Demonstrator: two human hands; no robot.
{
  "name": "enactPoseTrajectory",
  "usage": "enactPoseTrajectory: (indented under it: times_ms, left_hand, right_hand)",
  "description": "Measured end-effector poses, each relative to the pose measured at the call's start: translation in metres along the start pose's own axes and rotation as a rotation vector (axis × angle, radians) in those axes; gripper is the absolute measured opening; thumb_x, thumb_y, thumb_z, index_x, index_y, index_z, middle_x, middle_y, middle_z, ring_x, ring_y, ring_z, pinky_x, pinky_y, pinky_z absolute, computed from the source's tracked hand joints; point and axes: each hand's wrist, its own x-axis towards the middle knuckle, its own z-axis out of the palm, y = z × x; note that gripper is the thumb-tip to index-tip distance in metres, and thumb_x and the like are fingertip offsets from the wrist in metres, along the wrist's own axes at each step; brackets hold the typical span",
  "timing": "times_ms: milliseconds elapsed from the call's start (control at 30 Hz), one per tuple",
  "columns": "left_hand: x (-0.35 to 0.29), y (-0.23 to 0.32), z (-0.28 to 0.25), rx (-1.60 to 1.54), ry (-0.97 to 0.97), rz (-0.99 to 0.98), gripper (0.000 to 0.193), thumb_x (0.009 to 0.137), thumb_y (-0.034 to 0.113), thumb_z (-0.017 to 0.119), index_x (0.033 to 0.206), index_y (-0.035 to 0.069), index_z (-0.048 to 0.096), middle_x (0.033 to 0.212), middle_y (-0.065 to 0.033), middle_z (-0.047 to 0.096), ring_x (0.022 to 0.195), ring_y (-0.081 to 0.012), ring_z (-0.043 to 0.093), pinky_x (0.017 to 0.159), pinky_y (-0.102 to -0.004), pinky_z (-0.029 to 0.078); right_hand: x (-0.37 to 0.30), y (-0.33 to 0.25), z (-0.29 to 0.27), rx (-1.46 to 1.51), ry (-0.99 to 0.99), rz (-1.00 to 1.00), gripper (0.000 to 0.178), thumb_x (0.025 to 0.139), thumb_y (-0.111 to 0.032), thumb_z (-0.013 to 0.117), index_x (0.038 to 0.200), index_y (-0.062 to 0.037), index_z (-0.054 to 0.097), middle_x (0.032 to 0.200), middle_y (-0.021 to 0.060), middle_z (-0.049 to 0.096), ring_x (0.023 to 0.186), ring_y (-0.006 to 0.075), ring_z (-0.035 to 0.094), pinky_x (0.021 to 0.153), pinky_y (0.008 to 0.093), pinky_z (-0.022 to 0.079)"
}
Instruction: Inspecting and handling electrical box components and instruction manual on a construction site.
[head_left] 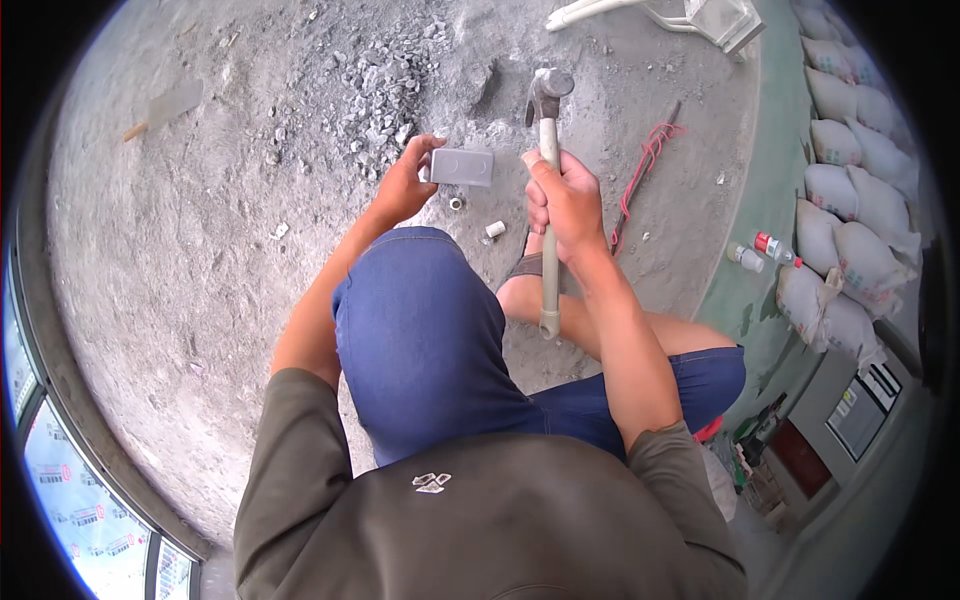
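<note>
My left hand point(405, 183) grips a grey rectangular electrical box point(462, 167) by its left end, just above the floor. In my right hand point(570, 205) is a claw hammer point(550, 100), held upright in view by its pale handle, with the head pointing away from me. The hammer is apart from the box. Two small white pipe fittings, one round point(456, 204) and one short cylinder point(495, 229), lie on the floor between the box and my legs. Beyond the box, a rough hole point(487, 92) is broken into the floor.
Broken grey rubble point(378, 95) is heaped beyond my left hand. A rod wrapped with pink string point(645, 165) lies to the right. White pipes point(595, 10) join a box point(725, 22) at the far edge. Bottles point(775, 248) and stacked sacks point(850, 190) line the right; a trowel point(170, 105) lies far left.
</note>
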Motion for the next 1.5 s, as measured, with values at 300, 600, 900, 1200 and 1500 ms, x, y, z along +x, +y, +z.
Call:
enactPoseTrajectory:
  times_ms: [300, 600, 900, 1200, 1500]
  left_hand:
    - [0.001, 0.023, 0.015, 0.665, 0.103, 0.217, 0.081, 0.067, 0.011, 0.084, 0.139, 0.019, 0.047, 0.131, -0.0146, 0.050, 0.119, -0.0358, 0.051, 0.103, -0.0408, 0.043]
    - [0.023, 0.019, -0.004, 0.667, -0.037, 0.124, 0.065, 0.067, 0.021, 0.085, 0.127, 0.018, 0.060, 0.112, -0.0110, 0.059, 0.105, -0.0329, 0.059, 0.090, -0.0406, 0.050]
    - [0.048, 0.023, -0.013, 0.696, -0.127, -0.002, 0.067, 0.068, 0.035, 0.084, 0.129, 0.020, 0.061, 0.109, -0.0088, 0.060, 0.103, -0.0308, 0.062, 0.087, -0.0386, 0.051]
    - [0.046, 0.027, -0.007, 0.715, -0.097, 0.002, 0.066, 0.068, 0.037, 0.084, 0.128, 0.023, 0.061, 0.107, -0.0083, 0.060, 0.103, -0.0303, 0.062, 0.087, -0.0398, 0.051]
    - [0.049, 0.021, -0.007, 0.685, -0.106, 0.009, 0.067, 0.067, 0.035, 0.085, 0.129, 0.024, 0.060, 0.113, -0.0076, 0.060, 0.105, -0.0303, 0.061, 0.089, -0.0389, 0.051]
  right_hand:
    - [0.025, 0.072, -0.002, -0.265, 0.233, 0.037, 0.021, 0.087, -0.019, 0.065, 0.072, -0.0063, 0.055, 0.055, -0.0005, 0.050, 0.040, 0.0072, 0.043, 0.038, 0.0258, 0.034]
    - [0.056, 0.097, -0.007, -0.274, 0.251, -0.014, 0.026, 0.087, -0.016, 0.065, 0.070, -0.0120, 0.046, 0.050, -0.0038, 0.041, 0.037, 0.0075, 0.038, 0.034, 0.0270, 0.031]
    - [0.084, 0.116, -0.008, -0.901, 0.388, -0.259, 0.037, 0.082, -0.035, 0.062, 0.080, 0.0024, 0.066, 0.072, 0.0240, 0.065, 0.072, 0.0388, 0.066, 0.069, 0.0446, 0.050]
    - [0.085, 0.114, -0.015, -0.839, 0.356, -0.316, 0.035, 0.082, -0.033, 0.063, 0.078, 0.0021, 0.066, 0.070, 0.0212, 0.065, 0.066, 0.0328, 0.064, 0.068, 0.0437, 0.049]
    - [0.096, 0.122, -0.021, -0.692, 0.388, -0.270, 0.032, 0.083, -0.026, 0.064, 0.066, 0.0001, 0.060, 0.058, 0.0068, 0.059, 0.046, 0.0157, 0.054, 0.047, 0.0361, 0.043]
